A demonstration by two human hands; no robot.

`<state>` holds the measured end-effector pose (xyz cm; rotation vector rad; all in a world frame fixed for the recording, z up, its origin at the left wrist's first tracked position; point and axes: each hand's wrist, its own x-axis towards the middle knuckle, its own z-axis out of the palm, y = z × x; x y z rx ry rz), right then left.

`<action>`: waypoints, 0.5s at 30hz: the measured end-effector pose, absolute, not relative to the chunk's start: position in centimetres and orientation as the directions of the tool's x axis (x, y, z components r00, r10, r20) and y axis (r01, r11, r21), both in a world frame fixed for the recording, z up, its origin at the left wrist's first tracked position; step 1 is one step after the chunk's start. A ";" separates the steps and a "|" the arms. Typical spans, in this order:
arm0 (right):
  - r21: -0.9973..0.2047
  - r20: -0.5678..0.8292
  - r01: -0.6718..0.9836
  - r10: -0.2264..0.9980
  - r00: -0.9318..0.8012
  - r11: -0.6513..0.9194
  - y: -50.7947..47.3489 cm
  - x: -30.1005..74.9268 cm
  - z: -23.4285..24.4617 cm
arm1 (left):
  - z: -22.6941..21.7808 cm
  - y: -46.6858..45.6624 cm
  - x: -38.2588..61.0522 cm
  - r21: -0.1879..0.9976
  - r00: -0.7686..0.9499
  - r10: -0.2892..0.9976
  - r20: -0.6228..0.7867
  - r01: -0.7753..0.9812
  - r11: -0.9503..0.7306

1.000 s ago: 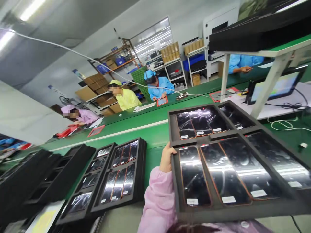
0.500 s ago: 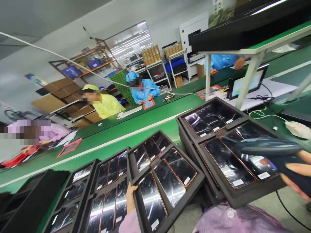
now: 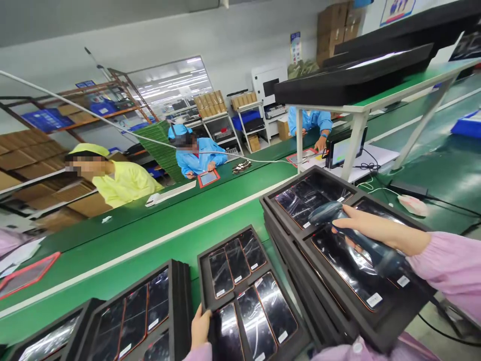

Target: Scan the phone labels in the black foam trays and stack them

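My left hand (image 3: 200,328) grips the left edge of a black foam tray (image 3: 230,292), its thumb on the rim. In that tray lie several dark-screened phones (image 3: 259,321) with orange edges and small white labels. My right hand (image 3: 370,228) is wrapped around the handle of a dark barcode scanner (image 3: 391,258). The scanner is over a tall stack of similar trays (image 3: 291,250), its head pointing left near the labels of the upper phones (image 3: 300,198). Part of the phones in the stack's top tray is hidden by my right hand and the scanner.
More phone trays (image 3: 180,296) stand at lower left. A green conveyor table (image 3: 158,240) runs across. On the right are a small monitor (image 3: 343,149), a white mouse (image 3: 412,204) and a raised shelf (image 3: 361,106). Co-workers in yellow (image 3: 130,180) and blue (image 3: 203,154) sit across.
My right hand has carried the scanner left and away from me, from the near phones towards the upper row. The view has turned left; my left hand still holds the tray, which is now less tilted.
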<state>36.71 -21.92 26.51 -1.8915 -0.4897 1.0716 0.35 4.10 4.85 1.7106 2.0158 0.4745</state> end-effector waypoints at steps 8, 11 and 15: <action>-0.790 -0.548 -0.106 0.617 0.564 -0.604 -20.9 35.4 28.4 | 6.5 -1.8 9.7 0.757 0.213 0.973 0.085 0.622 -0.202; -0.791 -0.552 -0.097 0.637 0.538 -0.604 -21.2 35.7 28.4 | 8.5 -6.9 14.5 0.879 0.362 0.914 0.183 0.356 -0.317; -0.803 -0.486 -0.015 0.641 0.594 -0.595 -21.8 37.7 28.7 | 12.3 -12.6 19.8 0.936 0.577 0.808 0.119 0.206 -0.285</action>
